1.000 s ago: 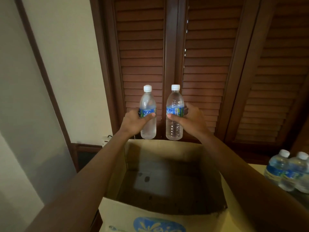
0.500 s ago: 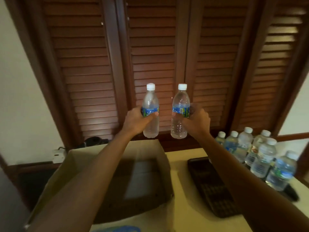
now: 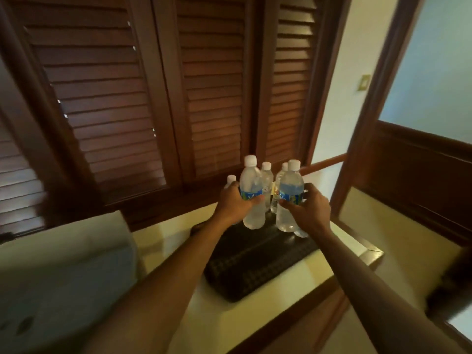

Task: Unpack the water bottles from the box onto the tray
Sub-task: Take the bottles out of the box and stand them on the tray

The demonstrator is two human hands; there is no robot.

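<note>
Left hand [image 3: 231,204] grips 1 bottle [image 3: 251,198], right hand [image 3: 307,210] another bottle [image 3: 290,200], both over the far end of the tray [image 3: 255,264]; contact apparently not yet made. Risk: lowering could topple the standing bottles [image 3: 267,180] crowded just behind

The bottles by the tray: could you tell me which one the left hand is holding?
The left hand grips the frosted bottle with the tallest white cap, front left of the cluster; the right hand grips the bluish bottle beside it.
</note>
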